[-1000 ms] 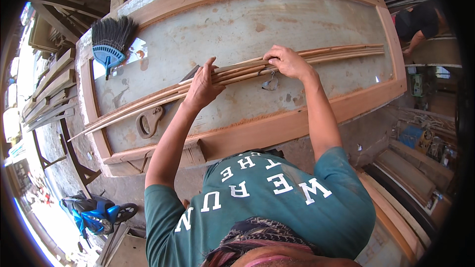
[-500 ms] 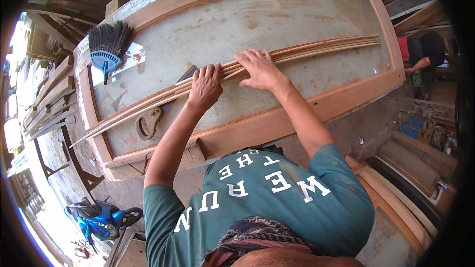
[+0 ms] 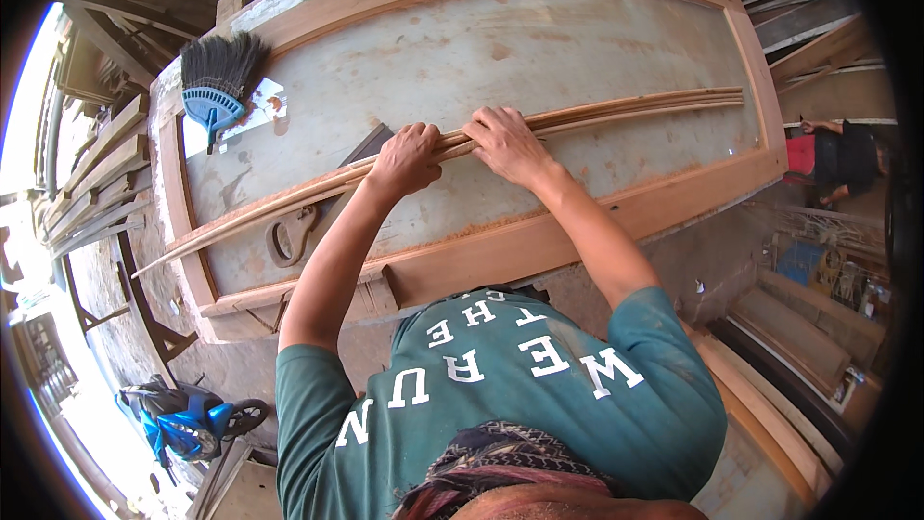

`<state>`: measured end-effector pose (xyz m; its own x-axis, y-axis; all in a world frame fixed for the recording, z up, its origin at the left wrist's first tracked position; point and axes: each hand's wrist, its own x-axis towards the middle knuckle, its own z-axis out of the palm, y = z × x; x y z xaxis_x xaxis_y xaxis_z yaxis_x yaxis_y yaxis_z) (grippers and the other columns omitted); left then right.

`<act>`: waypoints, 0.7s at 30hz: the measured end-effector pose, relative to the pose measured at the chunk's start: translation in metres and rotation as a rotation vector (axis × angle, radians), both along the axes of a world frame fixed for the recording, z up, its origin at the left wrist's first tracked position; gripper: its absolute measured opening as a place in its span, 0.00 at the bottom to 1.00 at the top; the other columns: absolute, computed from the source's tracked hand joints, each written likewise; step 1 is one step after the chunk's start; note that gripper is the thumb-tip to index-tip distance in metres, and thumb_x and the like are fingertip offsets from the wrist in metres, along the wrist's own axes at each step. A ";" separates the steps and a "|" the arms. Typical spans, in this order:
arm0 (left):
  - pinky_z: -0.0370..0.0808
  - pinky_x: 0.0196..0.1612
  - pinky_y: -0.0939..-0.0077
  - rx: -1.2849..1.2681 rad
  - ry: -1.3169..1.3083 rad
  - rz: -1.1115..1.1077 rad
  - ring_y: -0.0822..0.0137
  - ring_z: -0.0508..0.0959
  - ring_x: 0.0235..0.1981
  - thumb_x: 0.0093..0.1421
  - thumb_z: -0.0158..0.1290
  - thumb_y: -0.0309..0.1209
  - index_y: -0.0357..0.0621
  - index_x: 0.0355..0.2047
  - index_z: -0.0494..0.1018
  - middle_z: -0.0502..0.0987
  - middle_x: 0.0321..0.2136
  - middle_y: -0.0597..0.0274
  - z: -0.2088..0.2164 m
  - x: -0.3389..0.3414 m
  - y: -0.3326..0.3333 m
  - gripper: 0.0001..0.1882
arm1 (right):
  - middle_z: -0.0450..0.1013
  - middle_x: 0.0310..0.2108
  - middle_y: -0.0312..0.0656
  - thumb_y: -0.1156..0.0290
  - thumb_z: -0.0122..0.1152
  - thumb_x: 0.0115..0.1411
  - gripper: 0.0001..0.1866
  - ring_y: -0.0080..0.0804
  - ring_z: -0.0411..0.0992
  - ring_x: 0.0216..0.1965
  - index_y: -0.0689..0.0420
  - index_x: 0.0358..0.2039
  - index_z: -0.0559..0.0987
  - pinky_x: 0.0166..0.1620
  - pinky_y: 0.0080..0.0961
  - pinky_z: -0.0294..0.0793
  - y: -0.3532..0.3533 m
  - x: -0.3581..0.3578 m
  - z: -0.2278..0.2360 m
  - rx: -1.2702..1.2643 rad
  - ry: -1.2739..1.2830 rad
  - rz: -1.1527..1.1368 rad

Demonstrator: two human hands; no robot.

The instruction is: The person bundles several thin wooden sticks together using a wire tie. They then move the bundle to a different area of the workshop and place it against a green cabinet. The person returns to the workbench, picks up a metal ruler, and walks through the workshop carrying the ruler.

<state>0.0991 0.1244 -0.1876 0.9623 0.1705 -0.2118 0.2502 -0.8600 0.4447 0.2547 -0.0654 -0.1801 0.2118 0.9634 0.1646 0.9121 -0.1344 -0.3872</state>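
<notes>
Several long, thin wooden strips (image 3: 616, 112) lie bundled at a slant across a large wooden frame (image 3: 500, 260) with a glass-like panel (image 3: 577, 48) inside it. My left hand (image 3: 408, 160) is closed round the bundle near its middle. Just to the right, my right hand (image 3: 508, 143) has its fingers curled over the same strips. The left ends of the strips reach past the frame's left edge. Beneath the strips lies a handsaw (image 3: 289, 234), its handle towards me and part of its blade showing beyond them; the rest is hidden under the bundle.
A black-bristled brush with a blue head (image 3: 214, 108) rests at the frame's far left corner. Stacked planks (image 3: 101, 173) stand left, and a blue motorbike (image 3: 192, 424) is parked at lower left. Another person (image 3: 839, 162) is at the far right, beyond the frame.
My right hand has gone from spread fingers to a curled grip on the strips. My left fingers have tightened round them. The bundle is drawn closer together, and the person at right has shifted.
</notes>
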 end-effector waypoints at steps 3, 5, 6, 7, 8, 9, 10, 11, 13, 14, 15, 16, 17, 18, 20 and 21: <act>0.76 0.54 0.54 -0.023 -0.014 -0.009 0.48 0.77 0.51 0.52 0.63 0.32 0.41 0.48 0.71 0.76 0.43 0.50 0.002 -0.002 0.002 0.24 | 0.72 0.44 0.37 0.71 0.71 0.60 0.14 0.38 0.72 0.51 0.52 0.45 0.80 0.58 0.43 0.67 -0.005 -0.006 -0.003 0.092 0.013 -0.036; 0.76 0.54 0.54 -0.025 -0.001 -0.004 0.48 0.77 0.52 0.52 0.64 0.32 0.42 0.49 0.71 0.76 0.44 0.50 0.004 -0.002 0.001 0.25 | 0.72 0.42 0.35 0.73 0.72 0.59 0.12 0.37 0.73 0.49 0.52 0.44 0.82 0.58 0.40 0.67 -0.006 -0.012 0.005 0.120 0.027 -0.095; 0.76 0.54 0.54 -0.019 0.021 0.006 0.48 0.77 0.52 0.52 0.64 0.32 0.42 0.50 0.71 0.76 0.44 0.50 0.005 -0.001 0.000 0.25 | 0.72 0.42 0.35 0.72 0.72 0.59 0.11 0.36 0.73 0.49 0.52 0.43 0.82 0.58 0.40 0.67 -0.005 -0.014 0.003 0.132 0.031 -0.098; 0.76 0.55 0.54 -0.014 0.039 0.010 0.48 0.77 0.52 0.52 0.65 0.32 0.42 0.51 0.70 0.76 0.45 0.50 0.006 0.001 0.000 0.26 | 0.72 0.43 0.35 0.72 0.72 0.59 0.10 0.36 0.72 0.49 0.52 0.42 0.82 0.58 0.40 0.67 -0.004 -0.014 0.001 0.144 0.030 -0.106; 0.76 0.55 0.54 -0.011 0.043 0.010 0.48 0.77 0.52 0.52 0.65 0.32 0.42 0.51 0.70 0.76 0.45 0.50 0.007 0.001 -0.001 0.27 | 0.72 0.43 0.35 0.72 0.72 0.59 0.09 0.36 0.72 0.49 0.52 0.41 0.83 0.58 0.40 0.67 -0.004 -0.015 -0.001 0.156 0.030 -0.115; 0.76 0.55 0.54 -0.008 0.046 0.009 0.48 0.77 0.52 0.52 0.65 0.32 0.42 0.52 0.70 0.76 0.45 0.50 0.007 0.001 -0.002 0.27 | 0.73 0.44 0.36 0.71 0.71 0.60 0.09 0.36 0.72 0.49 0.52 0.41 0.82 0.59 0.41 0.67 -0.006 -0.013 -0.004 0.141 0.029 -0.093; 0.76 0.55 0.54 -0.003 0.050 0.010 0.47 0.77 0.52 0.52 0.65 0.33 0.42 0.52 0.70 0.76 0.45 0.50 0.007 0.000 -0.002 0.28 | 0.73 0.44 0.36 0.70 0.70 0.61 0.09 0.36 0.72 0.50 0.52 0.42 0.82 0.59 0.42 0.67 -0.007 -0.011 -0.007 0.128 0.029 -0.069; 0.76 0.55 0.54 -0.003 0.035 0.002 0.47 0.77 0.52 0.52 0.65 0.33 0.42 0.53 0.69 0.76 0.45 0.50 0.007 0.000 -0.002 0.28 | 0.73 0.45 0.37 0.69 0.69 0.63 0.09 0.37 0.72 0.50 0.52 0.43 0.82 0.60 0.43 0.67 -0.008 -0.010 -0.009 0.115 0.029 -0.046; 0.76 0.54 0.54 -0.003 0.003 -0.012 0.47 0.77 0.52 0.52 0.65 0.33 0.42 0.54 0.69 0.76 0.44 0.49 0.003 -0.001 -0.002 0.29 | 0.73 0.48 0.38 0.66 0.69 0.63 0.14 0.38 0.71 0.53 0.51 0.48 0.80 0.62 0.45 0.66 -0.008 -0.010 -0.013 0.140 -0.020 -0.063; 0.76 0.54 0.53 0.001 -0.004 -0.019 0.46 0.77 0.52 0.53 0.65 0.32 0.41 0.53 0.69 0.76 0.44 0.49 0.001 -0.002 -0.001 0.29 | 0.72 0.50 0.38 0.65 0.69 0.63 0.17 0.38 0.70 0.54 0.51 0.51 0.79 0.63 0.47 0.65 -0.008 -0.010 -0.014 0.153 -0.044 -0.072; 0.76 0.54 0.53 0.006 -0.011 -0.026 0.46 0.77 0.51 0.53 0.65 0.32 0.41 0.52 0.69 0.76 0.44 0.48 -0.001 -0.002 -0.001 0.28 | 0.72 0.51 0.39 0.63 0.69 0.63 0.20 0.39 0.70 0.55 0.51 0.54 0.78 0.64 0.49 0.64 -0.007 -0.012 -0.016 0.151 -0.074 -0.066; 0.76 0.54 0.52 0.009 -0.018 -0.035 0.46 0.77 0.51 0.53 0.65 0.32 0.40 0.52 0.69 0.76 0.44 0.48 -0.003 -0.002 -0.001 0.27 | 0.71 0.53 0.39 0.61 0.70 0.63 0.23 0.40 0.69 0.57 0.50 0.57 0.76 0.65 0.50 0.63 -0.007 -0.016 -0.016 0.148 -0.104 -0.063; 0.76 0.53 0.52 0.008 -0.010 -0.038 0.45 0.78 0.51 0.53 0.64 0.32 0.39 0.51 0.68 0.76 0.43 0.47 -0.004 -0.001 -0.001 0.26 | 0.71 0.54 0.40 0.59 0.70 0.62 0.27 0.40 0.68 0.58 0.50 0.59 0.74 0.66 0.52 0.62 -0.007 -0.020 -0.016 0.144 -0.133 -0.060; 0.76 0.53 0.51 0.008 -0.002 -0.040 0.45 0.78 0.50 0.54 0.64 0.31 0.39 0.49 0.68 0.76 0.43 0.47 -0.006 -0.001 -0.001 0.25 | 0.70 0.55 0.40 0.58 0.71 0.62 0.29 0.41 0.68 0.58 0.50 0.61 0.73 0.67 0.53 0.61 -0.005 -0.022 -0.018 0.092 -0.152 -0.059; 0.77 0.52 0.50 0.009 0.004 -0.051 0.43 0.79 0.49 0.54 0.63 0.30 0.38 0.47 0.68 0.77 0.42 0.45 -0.006 0.002 -0.002 0.23 | 0.70 0.55 0.42 0.56 0.72 0.61 0.33 0.41 0.67 0.60 0.51 0.63 0.70 0.69 0.55 0.59 -0.003 -0.026 -0.021 -0.014 -0.190 -0.064; 0.78 0.52 0.50 0.010 0.003 -0.055 0.42 0.79 0.48 0.54 0.62 0.29 0.38 0.46 0.68 0.77 0.42 0.44 -0.006 0.002 -0.002 0.22 | 0.70 0.55 0.42 0.57 0.72 0.60 0.32 0.41 0.68 0.59 0.52 0.62 0.71 0.68 0.55 0.60 0.000 -0.026 -0.023 -0.044 -0.194 -0.065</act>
